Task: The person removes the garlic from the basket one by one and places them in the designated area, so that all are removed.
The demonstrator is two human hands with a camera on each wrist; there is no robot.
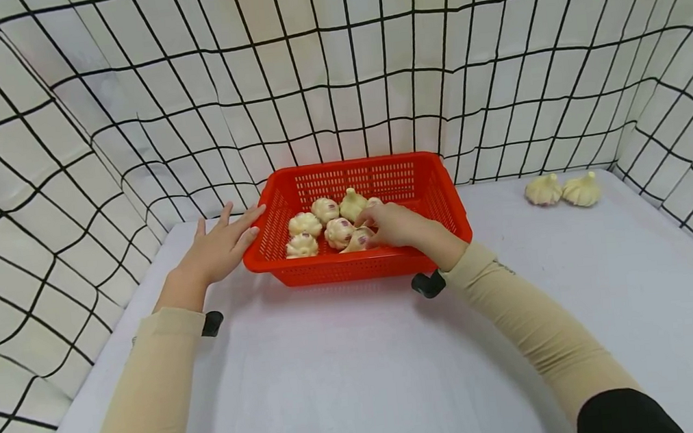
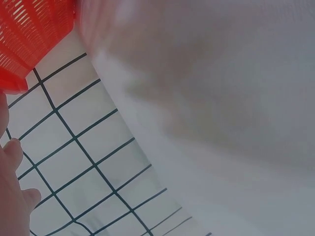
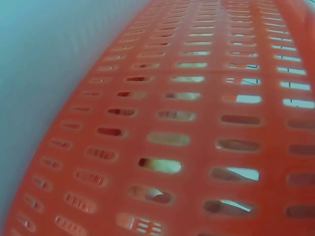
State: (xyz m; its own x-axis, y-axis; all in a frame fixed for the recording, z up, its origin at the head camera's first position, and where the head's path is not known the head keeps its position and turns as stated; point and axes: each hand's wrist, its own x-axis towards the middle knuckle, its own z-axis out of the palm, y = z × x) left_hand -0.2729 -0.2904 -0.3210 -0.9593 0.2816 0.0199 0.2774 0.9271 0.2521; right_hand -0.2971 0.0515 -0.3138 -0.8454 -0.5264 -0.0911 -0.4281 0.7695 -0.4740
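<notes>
A red plastic basket (image 1: 351,268) holds several garlic bulbs (image 1: 304,223), whitish with purple streaks, mostly in its left and middle part. My right hand (image 1: 403,226) reaches over the near side into the basket, its fingers curled at a garlic bulb (image 1: 357,240) by the front wall. That bulb is partly covered by the fingers. With fingers spread, my left hand (image 1: 219,248) touches the basket's left rim. The right wrist view shows mainly the slotted basket wall (image 3: 197,147), with pale bulbs glimpsed through the slots.
Two more garlic bulbs (image 1: 543,190) lie side by side on the white table (image 1: 336,382) at the back right. Black netting (image 1: 384,76) over white sheeting encloses the table at the back and both sides, close behind the basket.
</notes>
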